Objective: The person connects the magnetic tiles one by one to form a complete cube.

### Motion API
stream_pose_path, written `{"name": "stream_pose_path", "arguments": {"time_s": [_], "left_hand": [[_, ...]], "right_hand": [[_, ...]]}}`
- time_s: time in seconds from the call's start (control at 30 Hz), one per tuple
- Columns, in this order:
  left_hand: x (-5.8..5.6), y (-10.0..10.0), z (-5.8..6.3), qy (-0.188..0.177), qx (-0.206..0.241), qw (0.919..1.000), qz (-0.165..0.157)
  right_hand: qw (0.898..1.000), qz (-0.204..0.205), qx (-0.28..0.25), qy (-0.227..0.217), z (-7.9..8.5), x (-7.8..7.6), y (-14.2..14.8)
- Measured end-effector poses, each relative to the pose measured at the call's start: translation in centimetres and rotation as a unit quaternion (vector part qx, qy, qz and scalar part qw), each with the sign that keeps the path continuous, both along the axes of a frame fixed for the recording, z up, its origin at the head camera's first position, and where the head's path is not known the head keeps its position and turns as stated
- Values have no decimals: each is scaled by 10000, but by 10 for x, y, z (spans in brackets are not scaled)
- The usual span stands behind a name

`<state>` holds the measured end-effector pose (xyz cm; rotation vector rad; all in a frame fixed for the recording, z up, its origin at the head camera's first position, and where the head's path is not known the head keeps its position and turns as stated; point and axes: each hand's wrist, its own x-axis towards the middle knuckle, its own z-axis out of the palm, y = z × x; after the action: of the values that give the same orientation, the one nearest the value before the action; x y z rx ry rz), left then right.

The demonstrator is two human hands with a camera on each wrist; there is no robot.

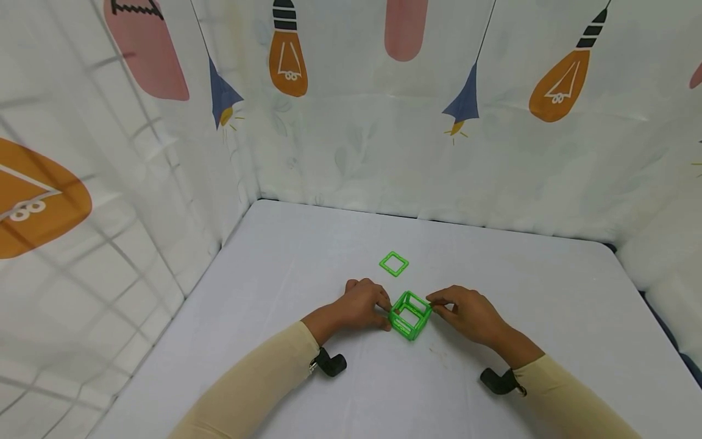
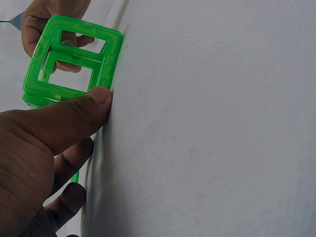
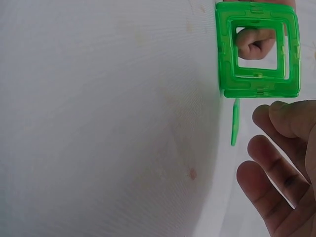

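Note:
A cube of green open-frame magnetic tiles (image 1: pixel 406 330) stands on the white table between the two hands. My left hand (image 1: pixel 363 305) holds its left side, the thumb (image 2: pixel 84 111) on a lower corner in the left wrist view. To the right of the cube is my right hand (image 1: pixel 466 311), its thumb and index finger close together with nothing visible between them. In the right wrist view its fingertips (image 3: pixel 276 113) are just apart from the cube (image 3: pixel 259 89). A single square green tile (image 1: pixel 394 272) lies flat beyond the cube.
The white table (image 1: pixel 307 244) extends around the hands. Light fabric walls (image 1: pixel 351 177) printed with lamps and bulbs rise along its back and left edges. Black camera mounts (image 1: pixel 331 364) are strapped to both wrists.

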<state>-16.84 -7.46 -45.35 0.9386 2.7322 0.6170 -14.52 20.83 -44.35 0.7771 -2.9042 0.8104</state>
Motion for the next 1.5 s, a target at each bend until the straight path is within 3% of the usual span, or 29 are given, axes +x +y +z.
{"name": "stream_pose_path", "arguments": {"time_s": [0.27,0.57,0.9,1.3,1.5], "left_hand": [[0,1,0,-13,-21,10000,-1],[2,2,3,20,-55,10000,5],[3,2,3,38,-85,10000,-22],[3,-1,0,54,-1,10000,62],[2,-4,2,-70,313,9994,110]], "right_hand": [[9999,-64,-60,-73,1,6,3],[9973,-285,-15,-671,-3,15,0],[9955,-378,-63,-872,-5,20,-7],[9967,-392,192,-691,-11,17,-12],[9970,-380,287,-612,-14,12,-15]]}}
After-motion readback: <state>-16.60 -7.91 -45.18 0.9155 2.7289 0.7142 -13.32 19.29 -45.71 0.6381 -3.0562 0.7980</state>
